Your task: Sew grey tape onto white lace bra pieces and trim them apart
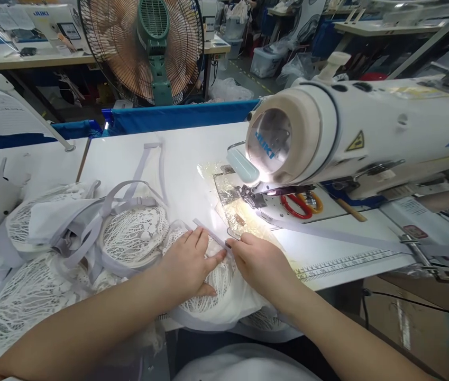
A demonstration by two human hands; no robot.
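Note:
A white lace bra [208,291] with lavender elastic edging lies at the front edge of the sewing table, partly hanging over it. My left hand [188,262] rests on its lace with fingers spread, pressing it down. At the bra's upper edge runs a narrow lavender elastic strip [210,233]. The thumb and fingers of my right hand [262,264] are pinched at the right end of this strip, beside a small curved metal piece [232,233]. The sewing machine [299,137] stands just beyond, its lamp lighting the needle area.
More lace bras [133,235] with lavender straps are heaped at left. Red-handled scissors [296,206] and an orange-handled pair [312,202] lie under the machine arm. A lavender elastic band [339,236] runs from a metal guide [418,251]. A fan [155,47] stands behind the table.

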